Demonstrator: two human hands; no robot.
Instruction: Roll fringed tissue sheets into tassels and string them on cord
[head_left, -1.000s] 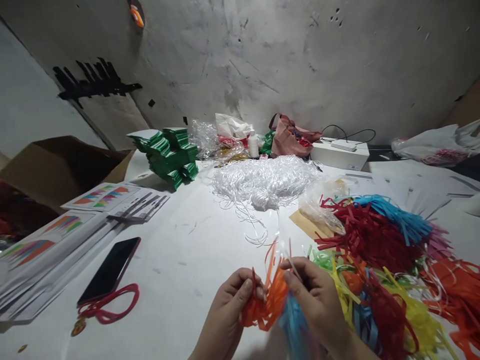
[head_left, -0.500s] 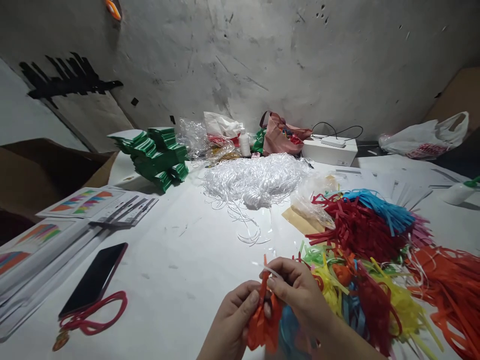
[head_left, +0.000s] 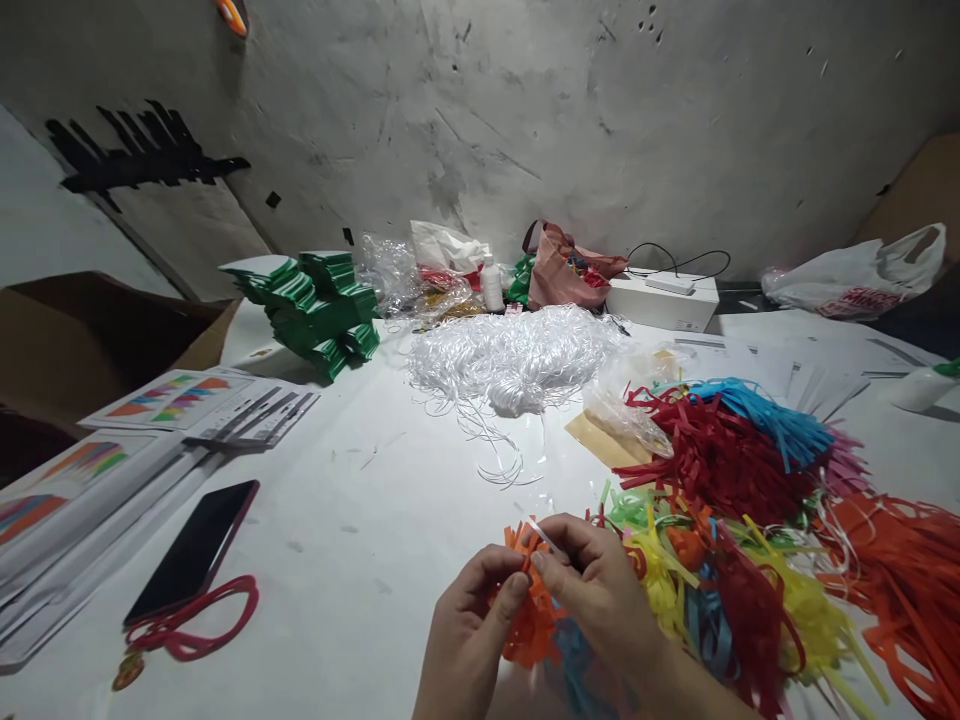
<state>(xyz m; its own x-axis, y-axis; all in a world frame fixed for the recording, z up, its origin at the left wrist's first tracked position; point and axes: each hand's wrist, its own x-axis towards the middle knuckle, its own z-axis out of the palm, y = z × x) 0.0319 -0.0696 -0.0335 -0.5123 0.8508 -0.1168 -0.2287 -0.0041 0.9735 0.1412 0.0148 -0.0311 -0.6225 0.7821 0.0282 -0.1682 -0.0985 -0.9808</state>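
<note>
One orange tassel (head_left: 532, 635): over white table (head_left: 322, 560), just left of colourful tassel heap (head_left: 720, 590) | left hand (head_left: 480, 612): thumb and fingers pinching orange tassel | right hand (head_left: 594, 572): thumb and forefinger clamped on white strip (head_left: 547, 539)

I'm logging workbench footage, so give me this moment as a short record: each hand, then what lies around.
Left hand: pinching orange strips
Right hand: pinching a white strip beside them
Right side: dark red strips, yellow strips
Left side: phone, red cord
Middle: white string pile
Back: green stack, pink bag, white box
</note>
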